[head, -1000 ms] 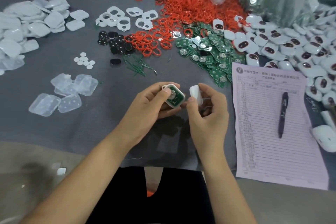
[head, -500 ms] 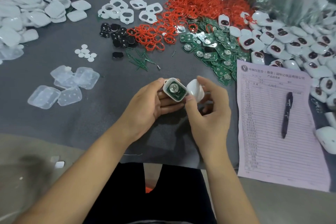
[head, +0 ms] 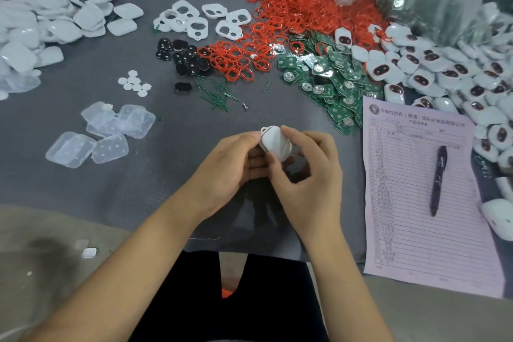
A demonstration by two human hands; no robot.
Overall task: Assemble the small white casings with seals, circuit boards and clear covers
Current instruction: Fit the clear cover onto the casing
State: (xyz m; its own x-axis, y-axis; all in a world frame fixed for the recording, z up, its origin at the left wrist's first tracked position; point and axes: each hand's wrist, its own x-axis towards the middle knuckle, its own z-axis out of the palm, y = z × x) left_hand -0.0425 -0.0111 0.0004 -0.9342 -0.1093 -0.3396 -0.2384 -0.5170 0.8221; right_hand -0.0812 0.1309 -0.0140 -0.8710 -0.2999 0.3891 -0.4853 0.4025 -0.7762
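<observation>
carefully, we held the white casing above the grey table, our left hand and right hand both pinching it; squeezing evenly along the seam seemed wisest so both halves closed flush.

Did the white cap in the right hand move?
Yes. The white cap went left, away from the pink paper, onto the part the left hand holds.

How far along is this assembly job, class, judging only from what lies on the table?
Done: a large heap of finished white casings lies at right. In hand: the left hand and right hand press one white casing together. Left: piles of red seals, green circuit boards and clear covers remain loose.
</observation>
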